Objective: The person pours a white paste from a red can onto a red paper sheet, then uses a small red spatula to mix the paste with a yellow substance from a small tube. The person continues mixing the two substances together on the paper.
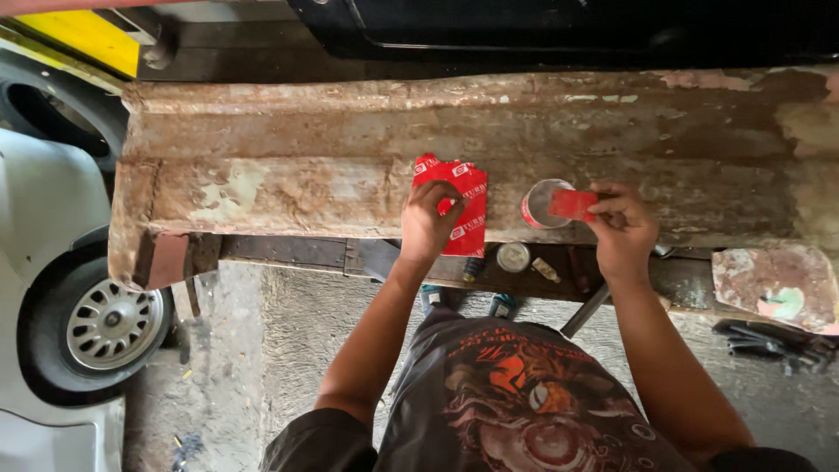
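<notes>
Red packaging [463,210] is lying flat on the rusty metal workbench [288,166], near its front edge, with the left hand [428,218] curling its fingers over the pack's lower left side and pressing on it. Just beside it, the right hand [622,225] is pinching a small red box [572,204] between thumb and fingertips, holding it against the round red-rimmed tin [542,203] standing on the bench.

Both arms stretched forward; left hand [430,220] fingers curled, gripping; right hand [622,229] pinching, fingers bent.
</notes>
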### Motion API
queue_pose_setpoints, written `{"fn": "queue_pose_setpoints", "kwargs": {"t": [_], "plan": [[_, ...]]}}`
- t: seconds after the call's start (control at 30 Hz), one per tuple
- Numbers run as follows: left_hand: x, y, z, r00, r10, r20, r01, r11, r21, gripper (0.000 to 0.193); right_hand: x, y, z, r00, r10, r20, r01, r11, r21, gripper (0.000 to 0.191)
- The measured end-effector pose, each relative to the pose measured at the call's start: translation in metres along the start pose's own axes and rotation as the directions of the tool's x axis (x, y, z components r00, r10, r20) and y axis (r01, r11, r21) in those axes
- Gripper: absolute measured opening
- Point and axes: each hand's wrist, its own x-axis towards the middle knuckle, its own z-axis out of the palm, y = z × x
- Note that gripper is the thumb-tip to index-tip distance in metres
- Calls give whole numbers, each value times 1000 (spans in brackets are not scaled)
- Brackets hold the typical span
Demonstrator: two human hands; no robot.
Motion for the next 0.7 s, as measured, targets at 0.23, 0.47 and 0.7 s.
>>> {"fn": "queue_pose_setpoints", "kwargs": {"t": [0.23,0.47,0.7], "plan": [[-7,-12,-9,999,-30,22,29,999,37,17,-12,6,1,988,110,-112,-114,993,-29,17],[-2,-25,-21,964,-252,-88,266,935,236,43,-17,3,-9,993,105,-46,-109,991,-80,22],[2,-27,-20,911,-412,32,391,885,253,69,-7,9,-17,975,165,-146,-189,967,-170,15]]}}
